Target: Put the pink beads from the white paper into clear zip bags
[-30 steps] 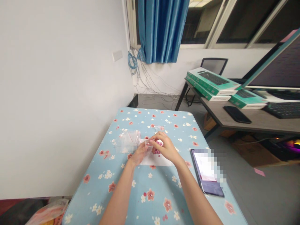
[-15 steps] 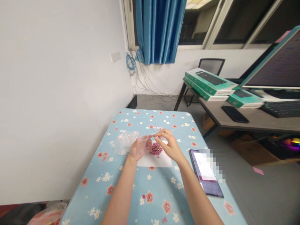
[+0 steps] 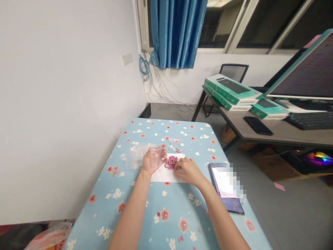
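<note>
My left hand (image 3: 153,161) is palm up and holds a clear plastic bag (image 3: 153,154), whose thin film wraps over the fingers. A small heap of pink beads (image 3: 171,162) lies on a white paper sheet (image 3: 166,177), just right of that hand. My right hand (image 3: 188,172) rests on the paper's right side, with curled fingertips at the heap's edge. Whether those fingers pinch a bead is hidden. A second clear bag (image 3: 174,145) lies beyond the paper, with a few pink beads at its edge.
The paper lies on a blue floral tablecloth (image 3: 140,222). A tablet (image 3: 225,187) with a blurred screen lies at the table's right edge. A white wall (image 3: 78,104) runs along the left. A desk (image 3: 270,133) with keyboard boxes, a phone and a monitor stands at right.
My right hand has dropped from the bag's rim down to the bead heap. The left hand still holds the bag, now slightly farther up the table.
</note>
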`<state>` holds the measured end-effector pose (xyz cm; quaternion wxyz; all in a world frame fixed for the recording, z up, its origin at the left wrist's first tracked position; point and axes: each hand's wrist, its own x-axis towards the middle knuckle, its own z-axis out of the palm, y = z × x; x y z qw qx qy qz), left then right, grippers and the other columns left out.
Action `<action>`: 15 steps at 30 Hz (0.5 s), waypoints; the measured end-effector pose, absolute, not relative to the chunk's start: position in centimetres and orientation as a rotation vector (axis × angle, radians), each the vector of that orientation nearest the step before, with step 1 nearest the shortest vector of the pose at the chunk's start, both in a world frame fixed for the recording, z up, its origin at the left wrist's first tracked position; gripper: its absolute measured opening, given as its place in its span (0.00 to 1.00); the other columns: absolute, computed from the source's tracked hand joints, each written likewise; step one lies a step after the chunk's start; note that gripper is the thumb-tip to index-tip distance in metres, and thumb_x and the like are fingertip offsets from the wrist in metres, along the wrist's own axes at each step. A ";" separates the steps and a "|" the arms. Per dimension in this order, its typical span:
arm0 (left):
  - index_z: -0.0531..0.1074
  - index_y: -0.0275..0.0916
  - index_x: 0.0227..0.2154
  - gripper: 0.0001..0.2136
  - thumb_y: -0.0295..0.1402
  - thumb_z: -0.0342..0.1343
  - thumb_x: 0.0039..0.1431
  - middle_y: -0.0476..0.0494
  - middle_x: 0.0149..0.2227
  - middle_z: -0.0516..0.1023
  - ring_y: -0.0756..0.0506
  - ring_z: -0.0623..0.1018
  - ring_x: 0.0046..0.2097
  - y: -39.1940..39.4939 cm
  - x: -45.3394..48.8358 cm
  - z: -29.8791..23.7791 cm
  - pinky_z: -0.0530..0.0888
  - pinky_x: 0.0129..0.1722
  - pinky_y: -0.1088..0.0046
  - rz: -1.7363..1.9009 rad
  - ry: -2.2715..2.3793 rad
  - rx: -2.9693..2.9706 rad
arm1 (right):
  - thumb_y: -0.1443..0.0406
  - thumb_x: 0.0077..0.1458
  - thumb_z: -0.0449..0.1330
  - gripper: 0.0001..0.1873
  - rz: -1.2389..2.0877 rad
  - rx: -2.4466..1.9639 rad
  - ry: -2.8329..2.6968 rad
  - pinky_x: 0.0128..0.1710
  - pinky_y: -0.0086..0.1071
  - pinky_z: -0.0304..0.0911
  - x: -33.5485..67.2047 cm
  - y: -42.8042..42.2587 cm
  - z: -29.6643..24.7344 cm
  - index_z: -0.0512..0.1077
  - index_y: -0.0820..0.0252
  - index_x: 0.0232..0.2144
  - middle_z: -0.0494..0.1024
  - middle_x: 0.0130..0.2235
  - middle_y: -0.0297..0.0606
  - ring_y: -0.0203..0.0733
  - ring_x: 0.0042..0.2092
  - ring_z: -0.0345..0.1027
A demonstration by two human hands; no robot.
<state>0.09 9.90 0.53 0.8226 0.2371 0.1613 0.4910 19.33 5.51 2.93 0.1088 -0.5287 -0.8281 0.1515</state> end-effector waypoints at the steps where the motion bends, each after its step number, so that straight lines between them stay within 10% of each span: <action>1: 0.72 0.32 0.44 0.28 0.53 0.55 0.49 0.41 0.32 0.72 0.48 0.71 0.31 9.9 0.1 0.5 0.70 0.33 0.69 1.043 0.341 0.503 | 0.64 0.48 0.61 0.03 0.431 -1.560 -2.439 0.39 0.35 0.53 19.2 5.5 2.9 0.73 0.58 0.29 0.76 0.35 0.38 0.44 0.39 0.65; 15: 0.72 0.32 0.44 0.28 0.52 0.54 0.51 0.40 0.33 0.74 0.48 0.72 0.32 10.0 0.1 0.4 0.71 0.33 0.70 1.033 0.319 0.494 | 0.65 0.54 0.58 0.04 0.486 -1.420 -2.383 0.41 0.36 0.53 19.1 5.7 4.1 0.72 0.57 0.29 0.75 0.34 0.37 0.43 0.39 0.64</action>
